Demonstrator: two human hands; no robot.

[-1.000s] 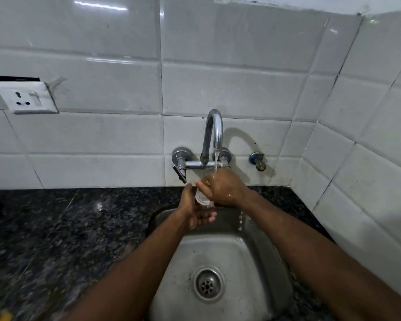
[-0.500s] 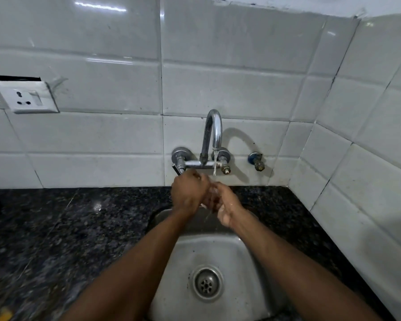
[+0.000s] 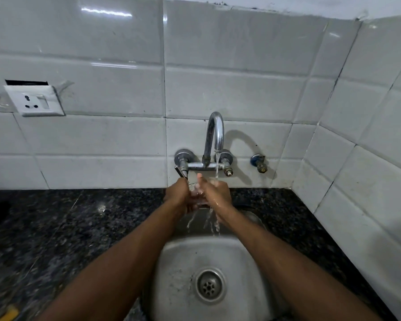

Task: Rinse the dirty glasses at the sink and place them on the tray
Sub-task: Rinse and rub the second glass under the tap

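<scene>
just below the tap (image 3: 214,135), above the sink (image 3: 178,262), the clear glass (image 3: 196,195) sits mostly hidden between both hands. the left hand (image 3: 177,195) has its fingers curled round it. the right hand (image 3: 215,194) clasps the other side, thumb raised, under the water stream (image 3: 217,167).

Count: 2 grips: left grip (image 3: 178,196), right grip (image 3: 218,196). 1 clear glass (image 3: 196,197) btwn them, mostly hidden. 1 swan-neck tap (image 3: 214,133) w/ 2 tap valves (image 3: 183,158) (image 3: 226,156), 1 water stream (image 3: 217,169). 1 blue-collared stop valve (image 3: 259,163). 1 steel sink (image 3: 220,253), 1 drain strainer (image 3: 210,285). 1 wall socket (image 3: 34,101). 1 black granite bench (image 3: 79,228). 1 yellow item (image 3: 9,313), cut off at the edge.
</scene>
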